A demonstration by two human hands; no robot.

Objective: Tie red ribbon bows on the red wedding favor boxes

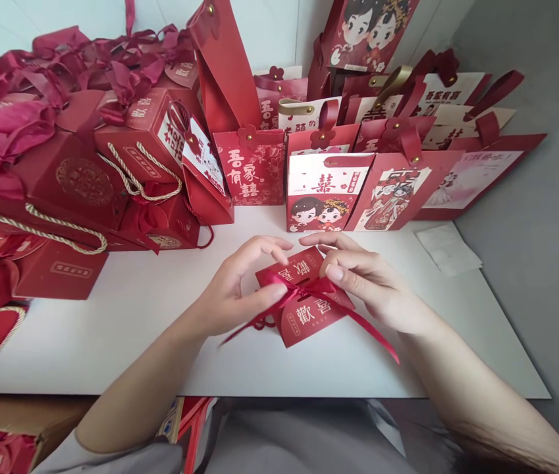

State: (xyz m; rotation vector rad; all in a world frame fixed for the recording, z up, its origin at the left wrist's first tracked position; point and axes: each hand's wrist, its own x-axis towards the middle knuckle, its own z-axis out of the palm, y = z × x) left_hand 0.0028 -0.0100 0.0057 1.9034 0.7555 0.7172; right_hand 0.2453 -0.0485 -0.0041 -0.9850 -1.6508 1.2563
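Note:
A small red gift box (292, 329) with gold characters lies in front of me on the white table (160, 349). A crimson satin ribbon (303, 288) is tied in a bow across its top, its tails trailing to both sides. My left hand (239, 283) is at the box's left, thumb against the bow's left loop and fingers curved apart from it above the box. On the other side my right hand (371, 280) has thumb and index finger closed on the bow's right loop, the other fingers loosely bent. A dark red cord shows under the box's left side.
Many red ribboned boxes with rope handles (81, 164) are piled at the left. Several upright wedding gift bags (328, 191) line the wall. A folded white tissue (448, 249) lies at the right, beside a grey wall (546, 230). A cardboard carton (22, 411) stands below the front edge.

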